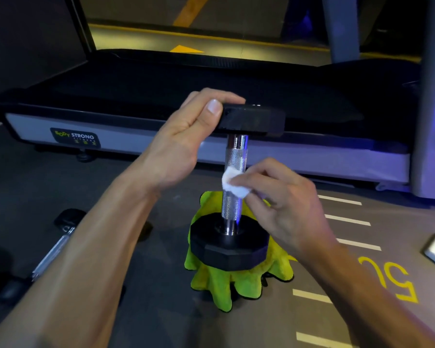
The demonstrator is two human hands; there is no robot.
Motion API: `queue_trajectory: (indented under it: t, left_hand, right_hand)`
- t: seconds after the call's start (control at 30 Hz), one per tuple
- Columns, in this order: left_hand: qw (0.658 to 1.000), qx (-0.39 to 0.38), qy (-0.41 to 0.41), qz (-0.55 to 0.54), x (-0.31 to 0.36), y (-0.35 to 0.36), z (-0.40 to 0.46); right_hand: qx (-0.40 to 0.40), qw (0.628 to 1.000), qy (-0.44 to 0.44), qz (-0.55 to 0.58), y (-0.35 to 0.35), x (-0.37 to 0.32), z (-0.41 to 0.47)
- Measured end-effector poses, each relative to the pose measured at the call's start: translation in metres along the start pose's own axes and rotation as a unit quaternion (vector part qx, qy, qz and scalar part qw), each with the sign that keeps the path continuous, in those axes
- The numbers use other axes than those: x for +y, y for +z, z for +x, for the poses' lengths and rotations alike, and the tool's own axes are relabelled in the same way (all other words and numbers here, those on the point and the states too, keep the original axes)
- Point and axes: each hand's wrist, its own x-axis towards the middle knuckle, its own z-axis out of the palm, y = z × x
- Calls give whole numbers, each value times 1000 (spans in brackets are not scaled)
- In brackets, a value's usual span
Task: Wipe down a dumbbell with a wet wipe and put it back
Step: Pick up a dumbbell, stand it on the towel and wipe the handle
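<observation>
While left hand steadies dumbbell, right hand pinching wipe

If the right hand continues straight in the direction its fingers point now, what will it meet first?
The right hand points left with the wet wipe pinched against the dumbbell's handle, so it would press on the handle first. Beyond that, probably the left forearm, though depth is unclear.
</observation>
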Motion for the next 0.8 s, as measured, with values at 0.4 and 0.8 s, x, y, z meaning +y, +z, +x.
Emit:
queue_trajectory:
  t: [0.4, 0.8]
  left_hand:
    - [1000, 6, -14, -16, -1, 0, -2]
    - [999, 21, -29, -31, -3, 0, 0]
  right_hand:
    - [14, 999, -8, -31, 10, -5, -1]
    - [44, 994, -26, -96, 18, -17, -2]
